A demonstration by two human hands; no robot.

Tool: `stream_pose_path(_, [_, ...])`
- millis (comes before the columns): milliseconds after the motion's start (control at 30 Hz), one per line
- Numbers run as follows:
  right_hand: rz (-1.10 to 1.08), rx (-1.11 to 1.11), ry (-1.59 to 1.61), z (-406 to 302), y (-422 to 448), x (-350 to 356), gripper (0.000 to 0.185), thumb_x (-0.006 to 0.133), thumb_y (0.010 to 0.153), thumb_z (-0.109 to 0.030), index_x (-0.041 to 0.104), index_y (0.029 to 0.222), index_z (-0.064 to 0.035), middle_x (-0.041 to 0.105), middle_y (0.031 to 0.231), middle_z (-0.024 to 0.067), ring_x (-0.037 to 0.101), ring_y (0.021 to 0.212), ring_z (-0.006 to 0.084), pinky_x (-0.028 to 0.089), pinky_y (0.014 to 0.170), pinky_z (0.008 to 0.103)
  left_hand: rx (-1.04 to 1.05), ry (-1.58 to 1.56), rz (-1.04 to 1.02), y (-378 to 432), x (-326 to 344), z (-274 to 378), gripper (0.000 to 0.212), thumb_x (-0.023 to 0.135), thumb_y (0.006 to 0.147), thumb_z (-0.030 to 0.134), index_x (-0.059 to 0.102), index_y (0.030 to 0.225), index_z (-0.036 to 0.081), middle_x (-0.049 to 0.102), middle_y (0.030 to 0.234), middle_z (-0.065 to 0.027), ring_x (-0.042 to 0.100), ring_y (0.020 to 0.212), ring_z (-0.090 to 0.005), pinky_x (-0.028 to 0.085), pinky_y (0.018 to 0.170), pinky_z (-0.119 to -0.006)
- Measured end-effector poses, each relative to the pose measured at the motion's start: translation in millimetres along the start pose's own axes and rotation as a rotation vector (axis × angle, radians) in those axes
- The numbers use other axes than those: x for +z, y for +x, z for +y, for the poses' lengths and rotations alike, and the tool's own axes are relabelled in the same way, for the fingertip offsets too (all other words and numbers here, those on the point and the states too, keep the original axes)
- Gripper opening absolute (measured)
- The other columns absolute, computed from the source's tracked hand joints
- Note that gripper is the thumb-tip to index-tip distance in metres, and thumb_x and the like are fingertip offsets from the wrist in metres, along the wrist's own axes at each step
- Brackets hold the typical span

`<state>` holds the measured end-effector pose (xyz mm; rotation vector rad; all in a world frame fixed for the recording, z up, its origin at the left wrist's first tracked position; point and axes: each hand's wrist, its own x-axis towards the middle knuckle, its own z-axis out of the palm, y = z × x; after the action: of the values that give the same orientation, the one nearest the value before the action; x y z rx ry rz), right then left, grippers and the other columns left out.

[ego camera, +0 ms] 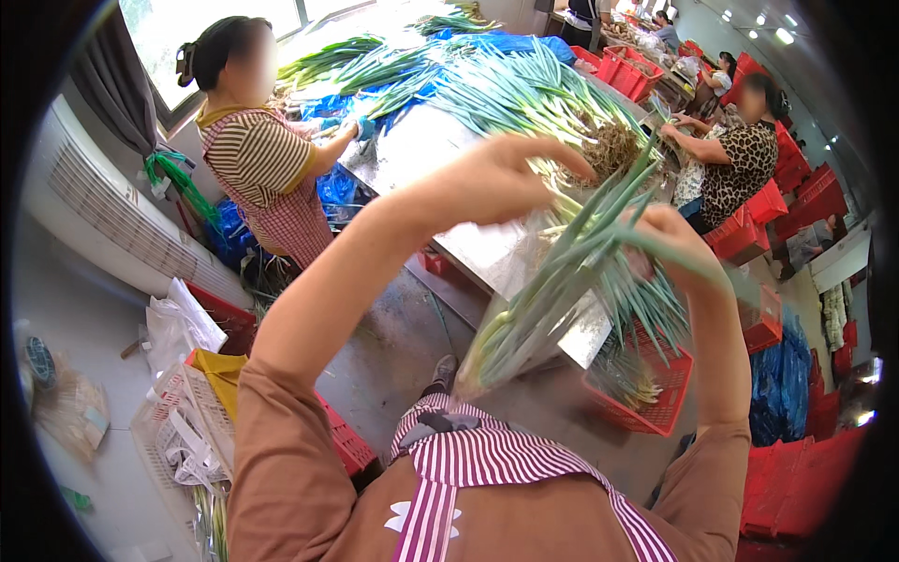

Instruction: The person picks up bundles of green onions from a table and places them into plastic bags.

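Observation:
A bunch of green onions (555, 274) slants in front of me in a clear plastic bag (502, 337), its pale root ends low and its green leaves sticking up. My right hand (667, 235) is curled around the leafy upper part of this bunch. On the other side, my left hand (506, 175) is raised beside the leaves with its index finger stretched out. It is blurred, and whether its lower fingers pinch the bag's edge cannot be made out. Behind both hands, loose green onions with brown roots (611, 151) lie on the metal table (414, 147).
Under the table corner, a red crate (660, 400) holds bagged green onions. Co-workers stand left (267, 140) and right (730, 154) of the table. A white crate (175, 428) and plastic bags (179, 327) are at lower left. Red crates (801, 485) stack at right.

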<state>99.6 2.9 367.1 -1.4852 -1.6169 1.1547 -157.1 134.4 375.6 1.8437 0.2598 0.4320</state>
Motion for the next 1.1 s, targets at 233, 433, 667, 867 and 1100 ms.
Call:
stream_pose_path(233, [-0.072,0.121,0.160,52,-85,22,0.029,0.065,0.094,-0.027,0.062,0.075,-0.0050,0.057,0.064,-0.0010,0.054,0.057,0.0066,0.040,0.049,0.0221,-0.070,-0.222,-0.381,1,84,-28,0.038,0.055,0.084,0.010,0.060,0.121,0.003,0.052,0.054,0.0025,0.046,0.045,-0.0038,0.035,0.043,-0.022])
stream_pose_path(433, [0.538,0.159,0.441,79,-167,39,0.017,0.063,0.092,-0.016,0.069,0.094,-0.0004,0.069,0.087,0.0095,0.065,0.074,0.0160,0.051,0.064,0.0262,0.038,-0.435,-0.512,9,124,-29,0.043,0.052,0.082,0.005,0.057,0.125,0.001,0.057,0.059,-0.0010,0.050,0.050,-0.0070,0.039,0.048,-0.025])
stream_pose_path(667, [0.402,0.372,0.306,117,-206,51,0.021,0.060,0.093,-0.019,0.068,0.094,0.0001,0.060,0.076,-0.0034,0.052,0.066,0.0064,0.041,0.056,0.0231,0.142,-0.300,-0.510,34,175,-78,0.053,0.055,0.079,0.002,0.054,0.131,0.005,0.057,0.064,-0.0119,0.055,0.058,-0.0132,0.045,0.057,-0.031])
stream_pose_path(867, [0.320,0.413,0.265,121,-220,62,0.024,0.057,0.095,-0.020,0.062,0.077,-0.0047,0.059,0.067,0.0007,0.056,0.056,0.0086,0.043,0.051,0.0222,-0.001,-0.302,-0.521,64,197,-104,0.051,0.051,0.080,0.000,0.053,0.131,0.001,0.050,0.058,0.0050,0.047,0.053,-0.0037,0.041,0.051,-0.024])
stream_pose_path(1100, [0.619,0.496,0.595,155,-241,90,0.022,0.056,0.096,-0.017,0.060,0.078,-0.0048,0.058,0.064,-0.0003,0.055,0.054,0.0067,0.044,0.051,0.0207,-0.296,-0.448,-0.603,61,247,-135,0.048,0.051,0.083,0.002,0.052,0.131,0.003,0.050,0.058,0.0035,0.048,0.050,-0.0049,0.039,0.048,-0.023])
